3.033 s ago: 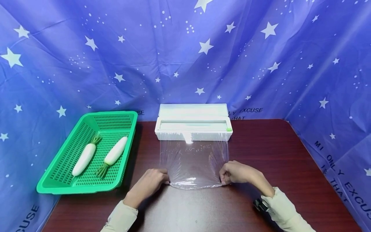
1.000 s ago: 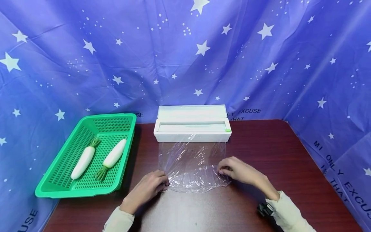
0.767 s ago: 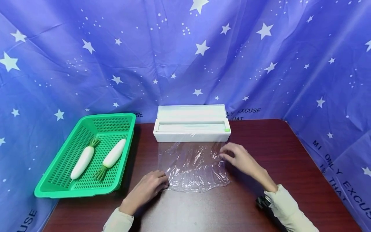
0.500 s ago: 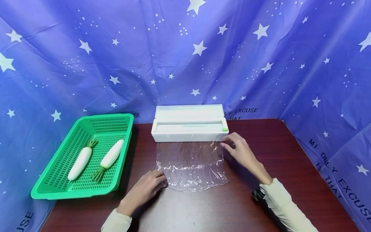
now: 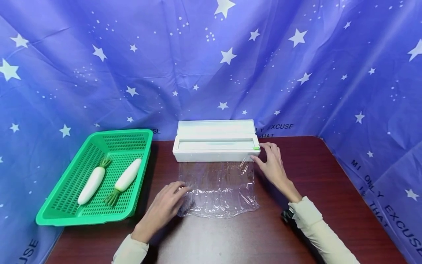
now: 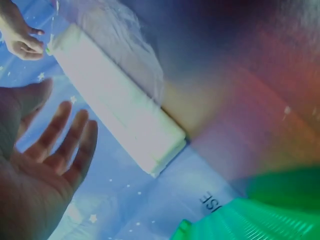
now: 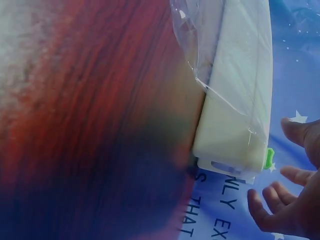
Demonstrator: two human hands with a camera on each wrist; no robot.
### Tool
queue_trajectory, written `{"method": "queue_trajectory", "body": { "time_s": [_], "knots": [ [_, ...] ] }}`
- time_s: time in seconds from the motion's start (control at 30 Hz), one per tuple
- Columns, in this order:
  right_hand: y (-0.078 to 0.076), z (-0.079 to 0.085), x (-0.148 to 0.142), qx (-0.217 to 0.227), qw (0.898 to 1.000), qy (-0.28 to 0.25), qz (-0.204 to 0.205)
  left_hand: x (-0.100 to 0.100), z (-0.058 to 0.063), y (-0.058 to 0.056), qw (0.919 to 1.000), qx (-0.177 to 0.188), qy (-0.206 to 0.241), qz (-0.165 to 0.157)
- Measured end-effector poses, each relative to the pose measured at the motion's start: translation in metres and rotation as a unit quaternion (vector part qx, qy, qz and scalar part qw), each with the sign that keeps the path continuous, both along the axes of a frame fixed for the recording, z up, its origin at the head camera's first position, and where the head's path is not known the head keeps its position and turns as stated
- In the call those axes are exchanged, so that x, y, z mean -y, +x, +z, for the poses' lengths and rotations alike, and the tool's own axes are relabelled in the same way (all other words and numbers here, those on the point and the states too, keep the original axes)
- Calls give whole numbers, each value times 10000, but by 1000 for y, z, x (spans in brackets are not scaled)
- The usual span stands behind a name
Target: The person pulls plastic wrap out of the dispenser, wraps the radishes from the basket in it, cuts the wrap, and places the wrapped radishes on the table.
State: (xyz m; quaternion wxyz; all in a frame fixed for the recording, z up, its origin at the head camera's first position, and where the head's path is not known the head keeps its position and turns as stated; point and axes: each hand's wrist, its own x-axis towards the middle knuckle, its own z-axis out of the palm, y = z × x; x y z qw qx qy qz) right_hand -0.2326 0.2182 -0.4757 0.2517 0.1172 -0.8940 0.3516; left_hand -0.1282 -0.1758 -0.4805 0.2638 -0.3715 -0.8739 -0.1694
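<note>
A white cling film dispenser box (image 5: 215, 156) stands at the back of the table with its lid raised. Clear cling film (image 5: 217, 194) runs from its front and lies wrinkled on the table. My left hand (image 5: 161, 207) is over the film's left edge; in the left wrist view its fingers (image 6: 60, 132) are spread and hold nothing. By the box's right end is my right hand (image 5: 273, 167), thumb and forefinger apart, close to the small green slider cutter (image 5: 256, 148). In the right wrist view a gap shows between its fingers and the green slider (image 7: 269, 158).
On the left, a green plastic basket (image 5: 135, 205) holds two white radishes, one nearer the left (image 5: 92, 185) and one nearer the right (image 5: 129, 175). A blue star-printed curtain (image 5: 204, 66) hangs behind the dark red-brown table (image 5: 306, 172).
The film, earlier pulled taut between both hands, has been laid down. My right hand has let go and moved up to the box's right end. My left hand has just lifted from the film's corner.
</note>
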Motion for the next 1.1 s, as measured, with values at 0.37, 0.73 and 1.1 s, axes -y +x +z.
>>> {"method": "queue_trajectory", "body": {
  "time_s": [0.37, 0.73, 1.1],
  "knots": [
    [-14, -6, -1, 634, 9972, -327, 224, 14, 34, 1, 9972, -327, 475, 477],
    [-20, -9, 2, 443, 9981, -319, 280, 55, 71, -1, 9896, -537, 926, 958],
    [-23, -10, 2, 285, 9986, -377, 242, 102, 86, -5, 9836, -491, 901, 1481]
  ]
}}
